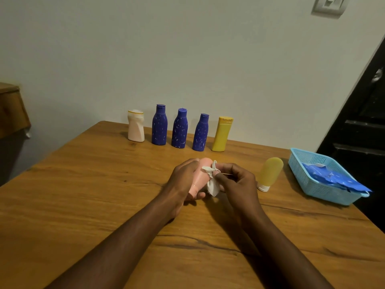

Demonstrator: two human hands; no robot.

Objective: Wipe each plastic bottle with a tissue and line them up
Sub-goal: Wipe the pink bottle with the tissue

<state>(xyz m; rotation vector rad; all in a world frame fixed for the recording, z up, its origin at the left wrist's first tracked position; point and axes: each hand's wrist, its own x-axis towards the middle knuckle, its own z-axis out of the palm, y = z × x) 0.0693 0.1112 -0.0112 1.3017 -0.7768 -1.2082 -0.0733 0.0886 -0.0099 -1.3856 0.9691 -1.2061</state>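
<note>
My left hand (183, 180) grips a pink plastic bottle (200, 176) above the middle of the wooden table (83, 195). My right hand (237, 184) pinches a crumpled white tissue (212, 182) against the bottle's side. Along the far edge several bottles stand upright in a row: a white one (136, 128), three dark blue ones (159, 127) (179, 130) (200, 134) and a yellow one (221, 135). A yellow tube bottle (268, 173) with a white cap lies on the table to the right of my hands.
A light blue plastic basket (300, 163) holding a blue packet (333, 178) sits at the table's right edge. A dark door is beyond it on the right. Wooden furniture (10, 109) stands at the far left. The wall is just behind the bottle row.
</note>
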